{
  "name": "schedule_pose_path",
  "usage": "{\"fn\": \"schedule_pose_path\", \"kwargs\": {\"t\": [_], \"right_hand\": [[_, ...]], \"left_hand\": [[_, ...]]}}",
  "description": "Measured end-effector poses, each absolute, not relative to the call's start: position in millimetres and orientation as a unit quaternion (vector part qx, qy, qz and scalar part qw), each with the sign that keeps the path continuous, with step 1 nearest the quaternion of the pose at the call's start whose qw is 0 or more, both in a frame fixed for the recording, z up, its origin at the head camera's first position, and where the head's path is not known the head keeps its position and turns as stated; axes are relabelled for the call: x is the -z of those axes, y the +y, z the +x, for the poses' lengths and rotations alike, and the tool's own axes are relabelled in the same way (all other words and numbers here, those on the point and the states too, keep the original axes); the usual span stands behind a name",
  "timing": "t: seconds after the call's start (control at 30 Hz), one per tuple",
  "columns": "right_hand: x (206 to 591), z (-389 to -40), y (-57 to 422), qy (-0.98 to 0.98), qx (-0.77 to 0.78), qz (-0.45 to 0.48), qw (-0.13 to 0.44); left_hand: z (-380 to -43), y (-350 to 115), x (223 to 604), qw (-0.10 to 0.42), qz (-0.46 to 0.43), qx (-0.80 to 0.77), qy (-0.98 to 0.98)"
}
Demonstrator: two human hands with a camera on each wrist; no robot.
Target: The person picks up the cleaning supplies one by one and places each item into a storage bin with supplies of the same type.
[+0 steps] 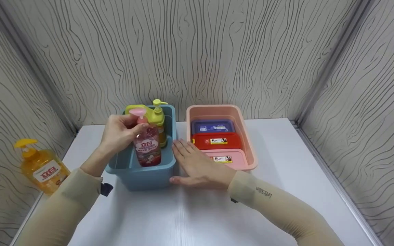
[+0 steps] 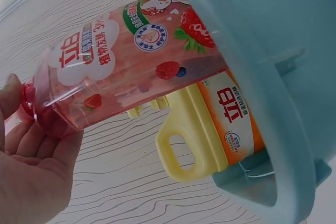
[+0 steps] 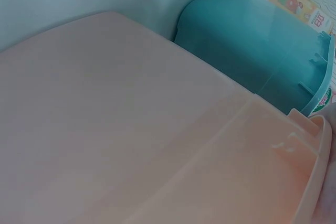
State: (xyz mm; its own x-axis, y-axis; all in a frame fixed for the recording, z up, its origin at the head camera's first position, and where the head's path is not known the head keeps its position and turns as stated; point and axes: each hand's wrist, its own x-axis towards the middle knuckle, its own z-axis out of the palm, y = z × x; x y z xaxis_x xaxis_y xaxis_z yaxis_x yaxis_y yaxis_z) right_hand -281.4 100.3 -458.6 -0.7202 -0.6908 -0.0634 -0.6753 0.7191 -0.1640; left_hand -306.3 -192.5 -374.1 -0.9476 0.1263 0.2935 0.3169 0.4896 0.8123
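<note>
My left hand (image 1: 116, 133) grips a pink pump bottle of liquid soap (image 1: 148, 147) by its neck, just under the pump head. The bottle tilts, with its lower part inside the blue bin (image 1: 145, 179); in the left wrist view the bin's rim hides its base. Behind it in the same bin stands a yellow pump jug with a handle (image 2: 205, 135), its label orange and white. My right hand (image 1: 200, 167) lies flat with straight fingers, fingertips at the blue bin's right rim and the palm over the near left corner of the peach bin (image 1: 250, 150).
The peach bin holds a purple box (image 1: 214, 125), a red box (image 1: 207, 141) and a pink box (image 1: 238, 159) in a row. At the left table edge, beside my left forearm, is an orange pump bottle (image 1: 44, 171). Patterned panels (image 1: 197, 61) enclose the white table (image 1: 275, 147).
</note>
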Motion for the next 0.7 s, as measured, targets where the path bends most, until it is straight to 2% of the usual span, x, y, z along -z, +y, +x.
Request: {"fn": "schedule_pose_path", "kwargs": {"t": [0.7], "right_hand": [[458.8,-281.1,100.2,0.925,0.056,-0.37,0.06]], "left_hand": [[-306.0,-178.7,402.5,0.086,-0.133,0.505,-0.849]]}}
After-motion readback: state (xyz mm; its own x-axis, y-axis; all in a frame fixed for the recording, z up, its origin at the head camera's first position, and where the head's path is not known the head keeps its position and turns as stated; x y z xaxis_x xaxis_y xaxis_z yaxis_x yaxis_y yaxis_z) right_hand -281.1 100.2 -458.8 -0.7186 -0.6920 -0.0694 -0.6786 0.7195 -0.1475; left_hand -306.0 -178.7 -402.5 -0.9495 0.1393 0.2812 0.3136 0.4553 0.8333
